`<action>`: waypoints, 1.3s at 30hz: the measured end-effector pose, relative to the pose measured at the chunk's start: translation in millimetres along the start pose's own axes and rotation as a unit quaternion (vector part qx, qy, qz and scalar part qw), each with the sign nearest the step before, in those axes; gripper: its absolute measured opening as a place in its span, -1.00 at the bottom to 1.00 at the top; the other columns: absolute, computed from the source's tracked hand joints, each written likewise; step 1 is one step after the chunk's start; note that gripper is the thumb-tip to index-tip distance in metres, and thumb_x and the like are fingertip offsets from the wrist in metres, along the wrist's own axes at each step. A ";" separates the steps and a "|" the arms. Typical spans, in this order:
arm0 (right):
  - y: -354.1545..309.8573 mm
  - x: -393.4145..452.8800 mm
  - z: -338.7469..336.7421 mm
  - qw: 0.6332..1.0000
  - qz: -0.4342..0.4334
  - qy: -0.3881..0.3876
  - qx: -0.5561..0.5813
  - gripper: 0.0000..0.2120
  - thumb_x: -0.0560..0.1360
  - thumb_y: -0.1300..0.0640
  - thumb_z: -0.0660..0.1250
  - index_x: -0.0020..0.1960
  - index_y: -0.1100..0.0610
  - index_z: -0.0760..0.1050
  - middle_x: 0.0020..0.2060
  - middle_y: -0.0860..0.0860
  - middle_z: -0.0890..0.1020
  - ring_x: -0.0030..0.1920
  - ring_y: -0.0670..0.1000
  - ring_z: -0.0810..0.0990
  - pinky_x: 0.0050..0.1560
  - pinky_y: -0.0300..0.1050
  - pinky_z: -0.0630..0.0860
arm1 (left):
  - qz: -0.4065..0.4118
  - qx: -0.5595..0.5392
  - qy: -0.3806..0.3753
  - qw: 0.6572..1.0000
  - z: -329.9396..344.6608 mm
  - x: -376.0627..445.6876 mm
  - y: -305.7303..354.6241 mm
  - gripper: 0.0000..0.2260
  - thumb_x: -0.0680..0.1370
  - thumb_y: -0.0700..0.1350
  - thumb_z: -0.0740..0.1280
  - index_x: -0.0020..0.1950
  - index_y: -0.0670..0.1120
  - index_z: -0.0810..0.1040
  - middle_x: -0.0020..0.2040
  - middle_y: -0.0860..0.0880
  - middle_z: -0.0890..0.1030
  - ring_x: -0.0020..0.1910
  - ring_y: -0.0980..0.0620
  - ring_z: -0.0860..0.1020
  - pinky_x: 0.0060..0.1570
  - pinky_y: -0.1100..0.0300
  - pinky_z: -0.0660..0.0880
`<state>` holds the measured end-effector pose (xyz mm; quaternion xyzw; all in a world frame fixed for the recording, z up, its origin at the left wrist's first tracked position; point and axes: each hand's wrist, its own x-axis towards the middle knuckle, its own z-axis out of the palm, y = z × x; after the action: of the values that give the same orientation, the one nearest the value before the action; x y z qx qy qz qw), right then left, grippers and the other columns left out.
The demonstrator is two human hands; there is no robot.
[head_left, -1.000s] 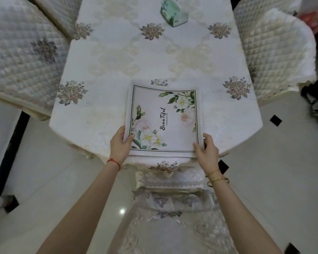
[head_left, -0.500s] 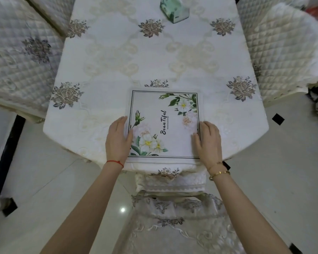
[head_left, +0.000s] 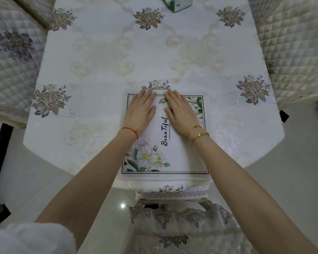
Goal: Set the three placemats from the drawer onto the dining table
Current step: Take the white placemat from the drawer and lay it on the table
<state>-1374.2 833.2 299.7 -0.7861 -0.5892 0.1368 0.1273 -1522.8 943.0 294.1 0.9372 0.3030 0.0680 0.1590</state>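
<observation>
- Lower centre of frame: placemat (head_left: 174, 153) lies flat on the dining table (head_left: 103, 110), its near edge at the table's near edge. Printed dark border, white flowers at lower left, greenery at upper right, script "BeauTiful" running up the middle.
- Whether more mats are stacked under it: cannot tell.
- My left hand (head_left: 141, 110): flat, palm down, fingers extended and together, pressing the mat's upper left part. Fingertips reach the far edge. Not gripping anything. Red string bracelet (head_left: 130, 131) at the wrist.
- My right hand (head_left: 180, 111): likewise flat and palm down on the upper centre of the mat, fingers extended to the far edge, nothing grasped. Two gold bangles (head_left: 198, 133) on the wrist.
- Hands sit just beside each other, apart, with the script between the wrists.
- Top centre: green tissue box (head_left: 178, 3), cut off by the frame, well apart from the mat.
- Left and right edges: quilted chair covers (head_left: 9, 70).
- Bottom centre: lace-covered chair (head_left: 182, 224) tucked at the table's near side.
</observation>
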 end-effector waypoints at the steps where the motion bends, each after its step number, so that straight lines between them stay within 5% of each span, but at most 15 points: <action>1: 4.7 -2.0 0.9 1.000 -0.004 0.001 -0.010 -0.48 0.65 -0.04 -0.01 0.55 0.13 0.04 0.55 0.03 0.10 0.54 0.01 0.01 0.54 -0.01 -0.07 | -0.004 0.003 0.004 1.000 2.4 -2.7 -3.6 -0.54 0.64 0.01 0.08 0.52 -0.12 0.21 0.54 -0.06 0.23 0.53 -0.06 0.14 0.50 0.00 0.07; 13: 67.7 -58.0 -29.3 0.991 0.126 0.027 -0.025 -0.44 0.65 -0.04 0.00 0.56 0.17 -0.03 0.55 0.06 0.04 0.55 0.02 -0.05 0.53 -0.06 -0.18 | -0.092 0.004 0.008 0.996 -15.3 -29.5 -30.9 -0.46 0.64 0.06 0.09 0.54 -0.20 0.11 0.56 -0.14 0.14 0.54 -0.09 0.07 0.53 0.06 -0.05; 21: 0.4 -71.5 -9.8 0.999 0.037 0.011 0.024 -0.45 0.64 0.00 0.03 0.55 0.17 0.00 0.55 0.05 0.04 0.55 -0.01 -0.09 0.54 -0.05 -0.14 | -0.004 -0.004 -0.006 1.000 -9.4 -67.2 21.3 -0.46 0.62 0.01 0.14 0.54 -0.18 0.13 0.55 -0.14 0.16 0.53 -0.09 0.10 0.51 0.04 0.04; 33: 50.7 -146.1 -23.9 0.988 0.155 -0.001 -0.020 -0.43 0.65 -0.06 -0.06 0.56 0.18 -0.08 0.56 0.08 -0.01 0.55 0.02 -0.10 0.52 -0.07 -0.18 | -0.096 -0.008 -0.031 0.995 -17.5 -120.6 -9.2 -0.48 0.66 0.03 0.06 0.55 -0.19 0.07 0.57 -0.12 0.08 0.55 -0.05 0.03 0.52 0.09 -0.07; 39: -11.8 -178.8 -13.6 0.998 0.052 -0.031 0.000 -0.43 0.66 -0.10 -0.05 0.56 0.11 -0.12 0.55 0.02 -0.11 0.54 -0.01 -0.19 0.53 -0.06 -0.18 | -0.019 -0.006 -0.034 0.999 -17.4 -166.9 30.0 -0.45 0.62 0.07 0.05 0.55 -0.17 0.09 0.56 -0.10 0.10 0.55 -0.03 0.01 0.52 0.07 0.01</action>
<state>-1427.7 664.1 328.3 -0.8110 -0.5511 0.1676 0.1020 -1645.0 826.1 315.5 0.9320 0.3148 0.0353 0.1763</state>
